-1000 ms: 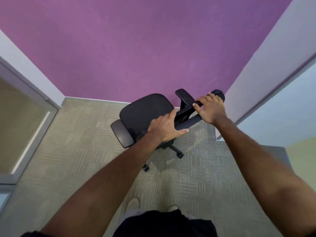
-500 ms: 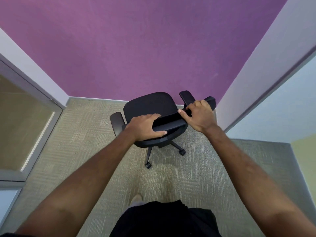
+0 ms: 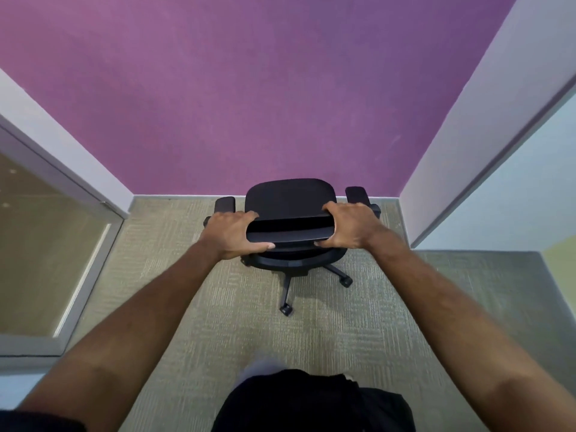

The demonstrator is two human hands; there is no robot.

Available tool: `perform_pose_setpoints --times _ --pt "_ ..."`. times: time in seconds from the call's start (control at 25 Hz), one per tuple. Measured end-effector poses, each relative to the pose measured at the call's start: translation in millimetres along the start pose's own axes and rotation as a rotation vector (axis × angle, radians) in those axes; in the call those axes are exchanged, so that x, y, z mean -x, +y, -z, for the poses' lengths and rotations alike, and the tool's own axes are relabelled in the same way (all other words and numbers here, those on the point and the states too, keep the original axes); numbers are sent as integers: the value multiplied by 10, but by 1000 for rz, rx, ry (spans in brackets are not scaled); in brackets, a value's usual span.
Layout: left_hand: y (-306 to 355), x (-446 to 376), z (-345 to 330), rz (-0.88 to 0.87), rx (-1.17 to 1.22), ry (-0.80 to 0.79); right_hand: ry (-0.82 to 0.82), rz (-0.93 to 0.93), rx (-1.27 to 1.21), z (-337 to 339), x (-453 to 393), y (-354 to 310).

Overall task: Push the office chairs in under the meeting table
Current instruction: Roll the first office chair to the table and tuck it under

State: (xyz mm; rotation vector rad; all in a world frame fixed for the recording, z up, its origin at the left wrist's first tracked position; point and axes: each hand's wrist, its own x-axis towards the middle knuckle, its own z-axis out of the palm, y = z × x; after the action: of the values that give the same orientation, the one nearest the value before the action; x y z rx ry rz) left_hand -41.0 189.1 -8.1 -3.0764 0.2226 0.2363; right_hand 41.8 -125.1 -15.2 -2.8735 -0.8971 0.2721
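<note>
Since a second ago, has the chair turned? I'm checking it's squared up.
Yes. The chair has swivelled; its backrest, earlier angled toward the right-hand wall, now runs parallel to the purple wall.

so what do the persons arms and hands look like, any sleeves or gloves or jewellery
Both forearms are bare down to the wrists. The left hand and right hand wear no gloves, and no rings, watch or bands show. A dark sleeve edge shows only at the left upper arm, bottom left corner.

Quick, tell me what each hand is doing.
Left hand: closed on the chair backrest's left end.
Right hand: closed on its right end.
</note>
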Motion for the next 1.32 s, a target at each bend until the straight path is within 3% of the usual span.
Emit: perform_pose_setpoints --times 0.24,0.72,1.32 --pt "-345 41 -12 -113 -12 32 57 -114 102 -145 62 -401" --pt "-554 427 -109 -352 -25 69 97 -325 46 -251 853 -1258" --pt "261 500 -41 -693 -99 90 195 -623 25 -514 2158 -1514"
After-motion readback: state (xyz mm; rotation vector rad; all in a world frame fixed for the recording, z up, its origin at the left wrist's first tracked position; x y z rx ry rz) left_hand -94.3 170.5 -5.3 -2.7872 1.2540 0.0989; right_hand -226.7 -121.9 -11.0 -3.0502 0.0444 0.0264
